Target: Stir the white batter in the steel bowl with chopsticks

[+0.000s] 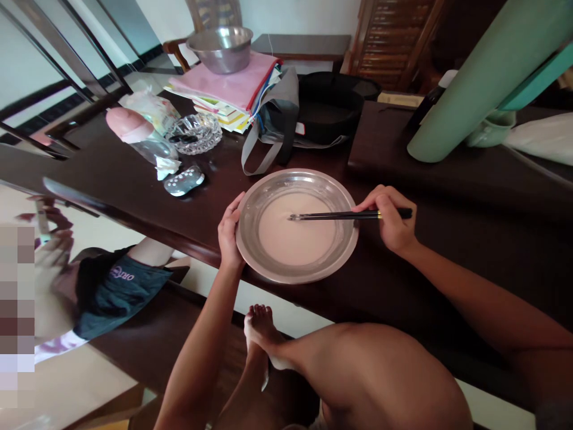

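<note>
A wide steel bowl sits at the near edge of the dark wooden table, holding a pale, smooth batter-like liquid. My left hand grips the bowl's left side, fingers along the outer wall and thumb side hidden against the rim. In my right hand is a pair of black chopsticks with gold bands, held nearly level across the bowl's right rim. Their tips touch or dip into the liquid near its middle; how deep I cannot tell.
Behind the bowl are a grey bag, a stack of books and folders bearing another steel bowl, and a glass ashtray. A dark remote-like object lies left. A green cylinder leans in at right. Another person sits at left.
</note>
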`<state>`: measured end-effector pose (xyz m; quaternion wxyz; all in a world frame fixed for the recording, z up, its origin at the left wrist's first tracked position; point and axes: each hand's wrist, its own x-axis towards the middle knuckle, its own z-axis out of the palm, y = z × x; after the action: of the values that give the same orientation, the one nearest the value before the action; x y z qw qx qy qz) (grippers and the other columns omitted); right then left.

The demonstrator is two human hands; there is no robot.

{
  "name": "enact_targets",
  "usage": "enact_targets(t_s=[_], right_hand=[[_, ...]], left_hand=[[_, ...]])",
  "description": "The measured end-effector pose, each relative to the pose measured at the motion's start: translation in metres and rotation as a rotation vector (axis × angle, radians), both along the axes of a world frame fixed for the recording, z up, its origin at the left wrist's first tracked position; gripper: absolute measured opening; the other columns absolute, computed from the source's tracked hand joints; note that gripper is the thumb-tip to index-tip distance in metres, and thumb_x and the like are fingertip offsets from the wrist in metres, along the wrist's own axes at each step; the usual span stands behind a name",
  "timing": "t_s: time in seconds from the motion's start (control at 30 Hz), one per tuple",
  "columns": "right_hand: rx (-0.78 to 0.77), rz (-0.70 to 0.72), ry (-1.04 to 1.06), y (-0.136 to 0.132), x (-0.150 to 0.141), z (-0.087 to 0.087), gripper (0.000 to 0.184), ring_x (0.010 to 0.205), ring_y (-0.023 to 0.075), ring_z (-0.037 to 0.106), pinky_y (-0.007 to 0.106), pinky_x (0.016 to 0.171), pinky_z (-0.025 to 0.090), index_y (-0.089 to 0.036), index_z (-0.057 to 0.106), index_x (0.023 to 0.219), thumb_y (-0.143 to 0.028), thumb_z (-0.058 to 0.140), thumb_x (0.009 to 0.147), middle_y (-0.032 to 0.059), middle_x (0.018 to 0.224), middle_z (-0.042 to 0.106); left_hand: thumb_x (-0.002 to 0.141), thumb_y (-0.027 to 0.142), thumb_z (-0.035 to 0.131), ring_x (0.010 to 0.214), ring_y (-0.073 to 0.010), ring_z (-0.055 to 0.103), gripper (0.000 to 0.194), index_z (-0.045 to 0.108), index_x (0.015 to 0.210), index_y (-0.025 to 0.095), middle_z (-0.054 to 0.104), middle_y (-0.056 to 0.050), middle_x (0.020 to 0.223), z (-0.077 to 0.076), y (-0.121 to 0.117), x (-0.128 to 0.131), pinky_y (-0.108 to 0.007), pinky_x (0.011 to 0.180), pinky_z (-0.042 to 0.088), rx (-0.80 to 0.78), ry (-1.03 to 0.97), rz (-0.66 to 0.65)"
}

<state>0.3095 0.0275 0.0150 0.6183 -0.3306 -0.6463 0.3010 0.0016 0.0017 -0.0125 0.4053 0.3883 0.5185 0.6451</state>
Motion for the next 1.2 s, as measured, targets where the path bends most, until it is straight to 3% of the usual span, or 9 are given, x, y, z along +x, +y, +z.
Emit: enact_targets(t_s=[0.13, 0.27, 0.37, 0.47, 0.63, 0.73, 0.83, 1.07, 1.2], right_hand=[[-0.007, -0.001, 0.144, 0.0008, 0.0002, 0.0017, 0.038, 0.050, 0.0167, 0.049, 0.037, 0.051, 0.033, -0.026, 0.065, 0.065, -0.043, 0.054, 0.097, 0.0019, 0.056, 0.063], [-0.075, 0.092, 0.005, -0.0044, -0.0018, 0.0038, 0.036, 0.060, 0.0166, 0.057, 0.036, 0.057, 0.042, -0.025, 0.070, 0.072, -0.043, 0.053, 0.099, 0.0015, 0.065, 0.068], [-0.047, 0.031, -0.071, -0.0043, -0.0007, 0.0038, 0.037, 0.067, 0.0171, 0.060, 0.036, 0.063, 0.046, -0.025, 0.072, 0.074, -0.045, 0.053, 0.098, 0.0017, 0.071, 0.070], [-0.024, -0.040, 0.061, -0.0016, 0.0008, 0.0024, 0.039, 0.059, 0.0174, 0.055, 0.037, 0.057, 0.041, -0.025, 0.068, 0.068, -0.045, 0.054, 0.098, 0.0013, 0.063, 0.066], [-0.082, 0.071, 0.018, -0.0032, -0.0006, 0.0026, 0.036, 0.059, 0.0180, 0.056, 0.037, 0.056, 0.041, -0.026, 0.071, 0.072, -0.045, 0.054, 0.098, 0.0009, 0.062, 0.066], [-0.064, 0.020, -0.045, -0.0032, -0.0001, 0.0038, 0.037, 0.065, 0.0178, 0.059, 0.037, 0.061, 0.044, -0.026, 0.072, 0.072, -0.045, 0.055, 0.098, 0.0021, 0.069, 0.069], [-0.046, -0.044, 0.068, -0.0017, 0.0004, 0.0030, 0.038, 0.058, 0.0180, 0.055, 0.038, 0.057, 0.041, -0.026, 0.068, 0.068, -0.047, 0.055, 0.097, 0.0023, 0.063, 0.066], [-0.098, 0.052, -0.056, -0.0041, -0.0011, 0.0018, 0.034, 0.066, 0.0180, 0.061, 0.037, 0.063, 0.047, -0.026, 0.072, 0.075, -0.046, 0.055, 0.097, 0.0016, 0.071, 0.071], [-0.055, -0.034, 0.086, -0.0021, 0.0005, 0.0013, 0.037, 0.059, 0.0175, 0.057, 0.037, 0.057, 0.043, -0.025, 0.068, 0.067, -0.044, 0.055, 0.097, 0.0017, 0.064, 0.067]], left_hand=[[0.082, 0.045, 0.060, 0.128, -0.0289, 0.059, 0.042, 0.072, 0.118, 0.027, 0.068, -0.002, 0.134, -0.0001, 0.0007, -0.0002, -0.039, 0.106, 0.047, -0.006, 0.000, -0.006], [0.082, 0.045, 0.059, 0.130, -0.0293, 0.058, 0.043, 0.072, 0.119, 0.028, 0.066, -0.002, 0.137, -0.0011, 0.0011, -0.0011, -0.040, 0.107, 0.046, -0.005, 0.028, 0.002], [0.084, 0.046, 0.058, 0.130, -0.0291, 0.058, 0.043, 0.072, 0.120, 0.028, 0.067, -0.002, 0.136, -0.0023, 0.0007, -0.0018, -0.040, 0.108, 0.045, 0.008, 0.042, 0.001], [0.085, 0.046, 0.057, 0.130, -0.0292, 0.058, 0.042, 0.071, 0.120, 0.028, 0.066, -0.003, 0.136, -0.0020, -0.0001, -0.0014, -0.040, 0.107, 0.046, 0.014, 0.049, -0.012], [0.084, 0.046, 0.057, 0.131, -0.0289, 0.057, 0.044, 0.070, 0.121, 0.027, 0.066, -0.003, 0.137, 0.0004, -0.0006, 0.0000, -0.039, 0.108, 0.045, -0.001, 0.035, -0.014], [0.085, 0.047, 0.057, 0.131, -0.0287, 0.057, 0.044, 0.070, 0.121, 0.027, 0.066, -0.003, 0.137, 0.0006, -0.0004, -0.0001, -0.039, 0.108, 0.046, 0.001, 0.055, -0.010], [0.085, 0.047, 0.057, 0.131, -0.0290, 0.057, 0.044, 0.071, 0.121, 0.027, 0.066, -0.003, 0.137, 0.0000, -0.0002, -0.0007, -0.039, 0.107, 0.046, 0.005, 0.070, -0.004], [0.084, 0.047, 0.058, 0.129, -0.0288, 0.059, 0.043, 0.071, 0.120, 0.028, 0.066, -0.002, 0.136, -0.0021, 0.0006, -0.0013, -0.039, 0.107, 0.046, 0.011, 0.034, -0.006], [0.083, 0.046, 0.058, 0.129, -0.0289, 0.059, 0.044, 0.071, 0.121, 0.027, 0.066, -0.003, 0.136, -0.0021, 0.0005, -0.0014, -0.039, 0.106, 0.047, 0.001, 0.029, -0.008]])
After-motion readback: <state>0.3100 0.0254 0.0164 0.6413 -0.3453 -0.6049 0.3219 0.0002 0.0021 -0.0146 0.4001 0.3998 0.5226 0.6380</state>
